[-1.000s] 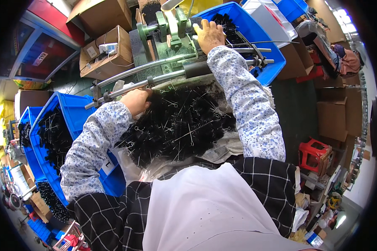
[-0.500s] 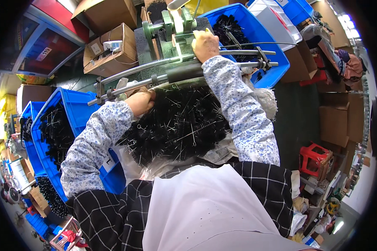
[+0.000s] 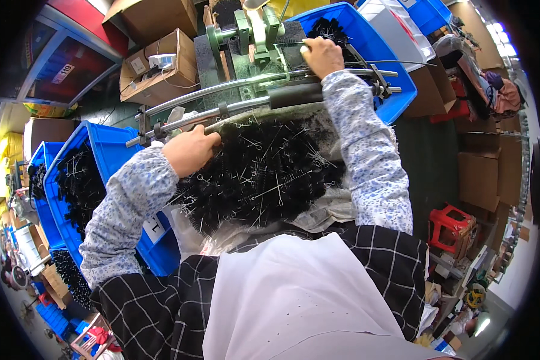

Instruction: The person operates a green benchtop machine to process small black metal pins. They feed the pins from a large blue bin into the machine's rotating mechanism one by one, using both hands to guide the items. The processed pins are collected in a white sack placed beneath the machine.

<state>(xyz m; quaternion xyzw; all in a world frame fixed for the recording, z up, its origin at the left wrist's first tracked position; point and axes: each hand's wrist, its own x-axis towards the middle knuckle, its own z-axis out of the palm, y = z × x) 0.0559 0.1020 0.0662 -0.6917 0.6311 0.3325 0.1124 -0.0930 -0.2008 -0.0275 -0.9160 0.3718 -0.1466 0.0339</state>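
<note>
A large heap of small black twisted-wire brushes (image 3: 252, 180), many with looped wire ends, lies in front of me on pale sheeting. At the heap's far left edge is my left hand (image 3: 192, 151), its fingers closed; whatever they hold is hidden among the brushes. My right hand (image 3: 324, 57) is beyond the metal rails, beside a green machine (image 3: 258, 45). Thumb and finger there pinch a thin dark wire brush (image 3: 290, 44), which points left toward the machine's jaw.
Two curved metal rails (image 3: 192, 120) with a black sleeve (image 3: 294, 96) cross between me and the machine. Blue bins of brushes stand at left (image 3: 111, 153) and far right (image 3: 396, 99). Cardboard boxes (image 3: 159, 72) sit behind; a red stool (image 3: 453, 231) is at right.
My right hand has moved right, away from the machine's middle. The machine's central part has shifted, and my left hand has drawn slightly left, its back turned more into view.
</note>
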